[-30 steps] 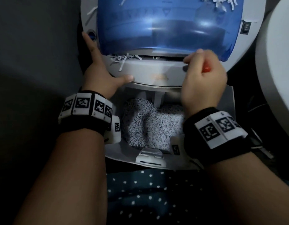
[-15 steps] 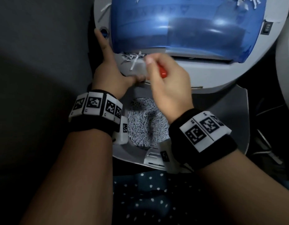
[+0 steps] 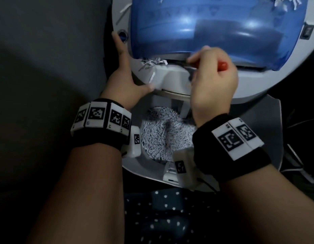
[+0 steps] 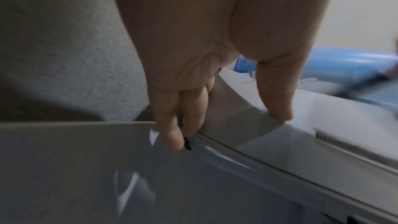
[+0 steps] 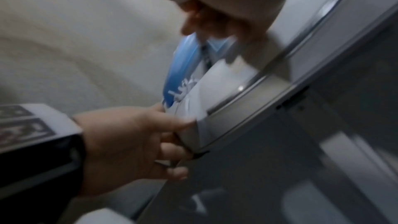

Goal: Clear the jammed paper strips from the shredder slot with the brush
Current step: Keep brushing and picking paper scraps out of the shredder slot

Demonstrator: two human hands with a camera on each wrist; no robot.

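The shredder (image 3: 170,80) is gripped at its left edge by the left hand (image 3: 124,81), thumb pressed on the grey front lip and fingers curled round the rim. Just right of that hand, loose strips (image 3: 152,62) are bunched at the slot's left end, under the blue cover (image 3: 214,27). Further right, the brush (image 3: 221,65) is held in the closed right hand (image 3: 212,83), its red handle end showing and its dark tip laid at the slot. Below, a bin (image 3: 147,166) of shreds (image 3: 163,136) is seen.
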